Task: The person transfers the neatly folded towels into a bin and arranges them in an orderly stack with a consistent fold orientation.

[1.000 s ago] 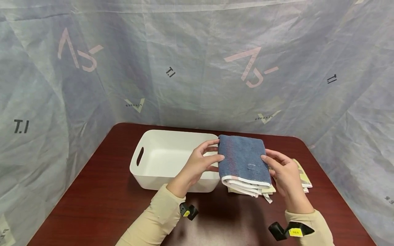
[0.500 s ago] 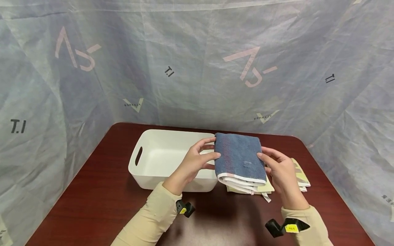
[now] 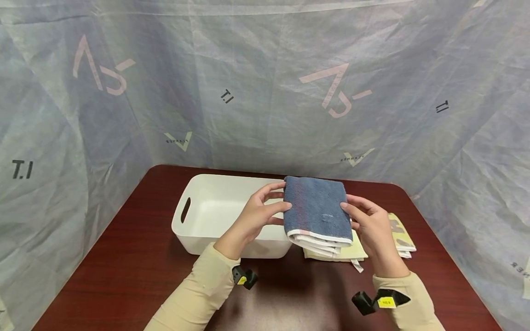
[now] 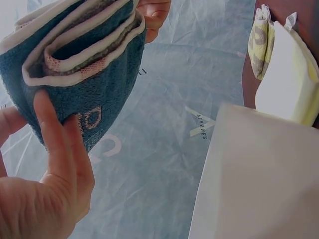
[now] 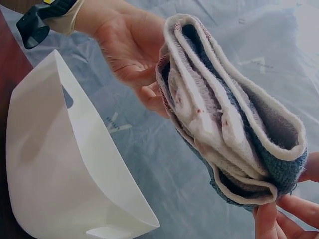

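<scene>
A folded blue towel (image 3: 316, 207) with white trim is held up between both hands, above the table and beside the bin's right end. My left hand (image 3: 254, 216) grips its left edge, thumb on top and fingers beneath. At the opposite edge, my right hand (image 3: 374, 225) pinches it the same way. The right wrist view shows the towel's stacked layers (image 5: 214, 114) from the end, white inside and blue outside. In the left wrist view, the fingers (image 4: 60, 144) press against the towel's blue underside, which bears a small pinkish pattern.
A white plastic bin (image 3: 223, 207) with handle slots stands left of the towel, its inside bare where visible. Behind and below the towel lies a pale yellow folded cloth (image 3: 356, 250) with a tag. Another yellow patterned cloth (image 3: 401, 234) lies further right on the dark red table (image 3: 124, 257).
Both hands have shifted slightly left with the blue towel, bringing it a little closer over the bin's right end. The grip looks the same. The bin and yellow cloths have stayed put.
</scene>
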`<state>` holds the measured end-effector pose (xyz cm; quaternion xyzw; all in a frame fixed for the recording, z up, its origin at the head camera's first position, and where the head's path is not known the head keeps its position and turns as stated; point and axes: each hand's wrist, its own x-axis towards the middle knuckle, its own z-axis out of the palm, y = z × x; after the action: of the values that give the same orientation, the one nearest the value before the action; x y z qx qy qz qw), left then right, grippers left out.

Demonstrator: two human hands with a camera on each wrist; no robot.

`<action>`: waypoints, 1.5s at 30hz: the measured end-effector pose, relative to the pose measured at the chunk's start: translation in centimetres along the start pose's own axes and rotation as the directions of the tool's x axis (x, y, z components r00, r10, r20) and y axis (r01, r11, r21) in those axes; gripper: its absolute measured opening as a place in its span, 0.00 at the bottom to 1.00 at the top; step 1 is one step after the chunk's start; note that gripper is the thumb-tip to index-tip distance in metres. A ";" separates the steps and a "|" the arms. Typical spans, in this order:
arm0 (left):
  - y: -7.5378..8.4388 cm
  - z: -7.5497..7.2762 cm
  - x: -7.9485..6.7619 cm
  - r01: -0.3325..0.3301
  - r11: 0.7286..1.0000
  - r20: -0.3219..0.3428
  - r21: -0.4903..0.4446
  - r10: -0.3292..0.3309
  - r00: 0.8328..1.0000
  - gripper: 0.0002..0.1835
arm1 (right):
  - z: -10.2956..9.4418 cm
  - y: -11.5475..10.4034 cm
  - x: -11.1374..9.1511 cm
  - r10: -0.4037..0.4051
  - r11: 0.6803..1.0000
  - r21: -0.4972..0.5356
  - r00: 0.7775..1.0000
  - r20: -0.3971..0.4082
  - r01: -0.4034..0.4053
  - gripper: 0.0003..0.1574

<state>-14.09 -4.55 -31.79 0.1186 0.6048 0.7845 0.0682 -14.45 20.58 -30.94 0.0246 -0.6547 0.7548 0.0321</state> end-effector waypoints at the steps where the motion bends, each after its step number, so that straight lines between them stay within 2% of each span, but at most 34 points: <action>1: 0.0 0.0 0.0 -0.001 1.000 -0.001 0.000 0.001 1.000 0.30 | 0.0 0.0 0.0 -0.004 1.000 -0.001 1.000 0.001 0.004 0.09; 17: 0.4 -0.5 0.2 0.030 1.000 -0.010 -0.008 -0.030 0.999 0.31 | 0.4 -0.1 0.3 -0.009 0.997 -0.080 1.000 -0.009 0.008 0.08; 26: 0.6 -0.8 0.4 0.023 1.000 -0.007 -0.008 -0.023 1.000 0.31 | 0.7 0.0 0.4 -0.004 0.990 -0.140 1.000 -0.011 0.003 0.10; 45: 0.7 -1.4 0.5 0.037 0.999 -0.039 0.014 -0.037 0.999 0.31 | 1.3 0.0 0.9 -0.023 0.987 -0.160 1.000 -0.002 0.023 0.10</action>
<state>-14.88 -5.90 -31.39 0.0925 0.6140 0.7808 0.0700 -15.39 19.36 -30.68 0.0278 -0.7129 0.6993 0.0441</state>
